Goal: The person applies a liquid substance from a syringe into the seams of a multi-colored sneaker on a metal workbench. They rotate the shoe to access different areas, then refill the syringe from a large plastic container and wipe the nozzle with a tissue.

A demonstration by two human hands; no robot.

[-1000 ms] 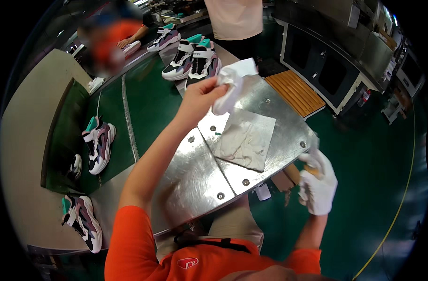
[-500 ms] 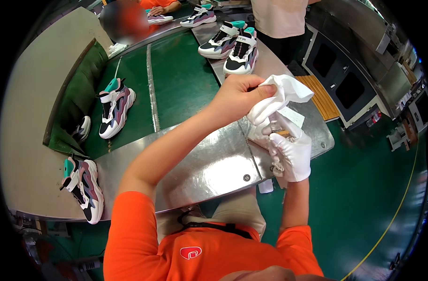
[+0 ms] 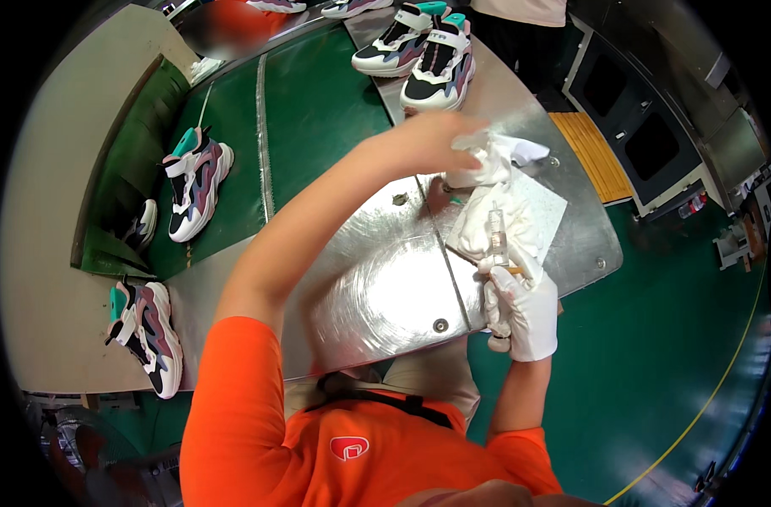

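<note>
My left hand (image 3: 440, 144), bare and smeared by motion, is at a crumpled white cloth (image 3: 491, 165) over the metal table's far right part. Whether its fingers grip the cloth does not show. My right hand (image 3: 529, 317), in a white glove, is closed around a slender clear tube (image 3: 497, 237) that points away from me. A tan piece shows by its fingers, and a pale rounded end sticks out below them. Beyond the tube, a heap of white cloth (image 3: 483, 221) lies on a pale square sheet (image 3: 544, 211).
A pair of white, black and purple sneakers (image 3: 440, 72) stands at the table's far side. Single sneakers (image 3: 198, 190) rest on the green belt (image 3: 318, 118) and the near left edge (image 3: 149, 338). Dark cabinets (image 3: 626, 110) and yellow slats (image 3: 592, 152) are at right; people stand beyond.
My left hand has come down with the white cloth it held up, toward the table. My right hand has shifted slightly nearer to me, so the clear tube shows more fully.
</note>
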